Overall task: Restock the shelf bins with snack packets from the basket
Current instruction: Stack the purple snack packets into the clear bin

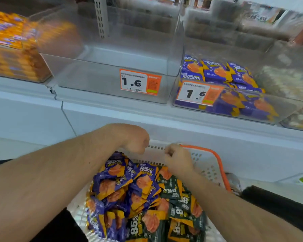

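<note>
Hovering with curled, empty fingers, left hand (136, 142) and right hand (177, 158) sit above basket (199, 158) packets (129, 186), below the empty bin (112, 81).

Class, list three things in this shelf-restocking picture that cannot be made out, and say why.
1. Small print on the price label: too small, head view.
2. Top-right bin packets: motion-blurred.
3. Left hand fingers: curled under, hidden by its back.
4. Basket near end: cut off by the bottom edge.
</note>
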The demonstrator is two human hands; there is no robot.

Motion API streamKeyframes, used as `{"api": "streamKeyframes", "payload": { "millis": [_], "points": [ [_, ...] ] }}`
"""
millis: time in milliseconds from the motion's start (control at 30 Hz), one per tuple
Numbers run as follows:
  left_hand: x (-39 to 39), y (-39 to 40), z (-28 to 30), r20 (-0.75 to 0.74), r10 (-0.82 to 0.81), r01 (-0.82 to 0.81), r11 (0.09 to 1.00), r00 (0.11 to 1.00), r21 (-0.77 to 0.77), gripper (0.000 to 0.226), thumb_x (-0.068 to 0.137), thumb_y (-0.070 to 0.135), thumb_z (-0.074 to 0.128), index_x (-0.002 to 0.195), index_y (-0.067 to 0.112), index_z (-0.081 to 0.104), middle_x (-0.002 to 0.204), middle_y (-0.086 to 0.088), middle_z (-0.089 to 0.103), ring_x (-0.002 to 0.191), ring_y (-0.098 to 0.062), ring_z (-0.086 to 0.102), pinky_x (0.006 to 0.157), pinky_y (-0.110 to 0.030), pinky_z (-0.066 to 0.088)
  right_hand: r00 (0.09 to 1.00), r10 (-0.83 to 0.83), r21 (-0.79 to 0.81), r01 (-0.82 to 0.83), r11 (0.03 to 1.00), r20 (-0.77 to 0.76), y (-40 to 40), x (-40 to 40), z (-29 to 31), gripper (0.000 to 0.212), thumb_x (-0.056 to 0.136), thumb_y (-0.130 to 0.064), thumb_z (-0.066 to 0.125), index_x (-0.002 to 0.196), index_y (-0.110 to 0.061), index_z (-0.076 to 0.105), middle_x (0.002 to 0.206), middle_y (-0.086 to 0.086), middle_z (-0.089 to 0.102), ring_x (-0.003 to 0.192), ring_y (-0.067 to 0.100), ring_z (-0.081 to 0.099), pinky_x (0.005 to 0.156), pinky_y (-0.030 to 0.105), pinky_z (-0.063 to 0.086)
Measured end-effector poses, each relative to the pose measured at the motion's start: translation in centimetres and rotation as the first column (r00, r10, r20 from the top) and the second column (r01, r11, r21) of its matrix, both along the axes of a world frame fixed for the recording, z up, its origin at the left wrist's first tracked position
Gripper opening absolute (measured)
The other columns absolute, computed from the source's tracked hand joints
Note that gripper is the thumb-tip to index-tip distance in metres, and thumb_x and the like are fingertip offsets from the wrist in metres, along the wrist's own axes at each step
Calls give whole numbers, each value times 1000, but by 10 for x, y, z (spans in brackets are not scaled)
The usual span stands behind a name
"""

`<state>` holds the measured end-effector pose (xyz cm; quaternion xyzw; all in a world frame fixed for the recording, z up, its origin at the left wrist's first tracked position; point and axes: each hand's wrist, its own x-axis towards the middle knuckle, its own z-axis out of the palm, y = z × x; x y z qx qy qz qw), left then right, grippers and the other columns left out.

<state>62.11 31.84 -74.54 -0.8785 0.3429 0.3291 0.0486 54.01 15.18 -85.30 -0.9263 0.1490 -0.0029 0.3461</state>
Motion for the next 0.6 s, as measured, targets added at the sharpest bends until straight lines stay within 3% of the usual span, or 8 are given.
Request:
{"api": "streamKeyframes", "payload": {
  "millis": [33, 100, 200, 300, 400, 500, 600],
  "points": [
    [0, 0, -1, 5, 25, -25, 999, 1000, -42, 25, 97, 25, 46, 120, 27, 55, 125, -5, 51, 111, -25, 49, 88, -31, 35, 983, -25, 69, 38, 997, -182, 4, -5, -20, 17, 89, -6, 51, 89, -9, 67, 79, 4, 63, 67, 23, 58, 60, 29, 48],
    [0, -1, 0, 19, 66, -64, 992, 998, -110, 36, 99, 28, 45, 135, 26, 51, 142, 0, 47, 126, -22, 45, 91, -28, 34, 916, -39, 184, 121, 975, -399, 13, -12, -51, 21, 90, 0, 46, 93, -9, 64, 85, 8, 60, 68, 23, 54, 56, 28, 41],
    [2, -4, -2, 22, 56, -52, 990, 998, -131, 36, 100, 31, 45, 135, 25, 51, 140, 2, 49, 125, -21, 47, 89, -27, 33, 833, -90, 201, 235, 951, -546, 31, -15, -84, 22, 91, -3, 46, 109, -14, 54, 90, 8, 60, 68, 23, 54, 54, 31, 38],
    [4, -6, -4, 4, 30, -30, 996, 1000, -80, 29, 99, 30, 45, 121, 17, 59, 122, -1, 59, 110, -21, 55, 88, -32, 42, 749, -199, 176, 389, 904, -632, 48, -14, -100, 37, 94, -23, 53, 128, -7, 48, 85, 10, 65, 70, 25, 66, 56, 35, 53],
    [7, -6, -8, 28, -6, 8, 997, 1000, -72, 13, 97, 29, 46, 96, 18, 52, 102, -2, 56, 90, -19, 53, 85, -37, 46, 683, -266, 209, 528, 823, -680, 59, -7, -111, 30, 91, -27, 60, 101, 1, 56, 84, 12, 68, 77, 27, 69, 67, 37, 58],
    [8, -5, -7, 22, 14, -13, 998, 1000, -56, 27, 98, 29, 45, 115, 15, 61, 119, -5, 62, 107, -23, 58, 92, -37, 46, 667, -289, 322, 635, 702, -687, 67, 0, -115, 17, 82, -17, 66, 94, -5, 63, 78, 10, 60, 65, 24, 54, 55, 33, 43],
    [6, -6, -4, 11, 48, -47, 997, 999, -60, 37, 100, 30, 45, 135, 21, 52, 137, 1, 52, 122, -20, 50, 91, -27, 36, 662, -246, 424, 677, 601, -708, 70, 5, -108, 13, 84, -5, 63, 87, -8, 51, 74, 9, 53, 58, 24, 46, 49, 28, 40]
  ]
}}
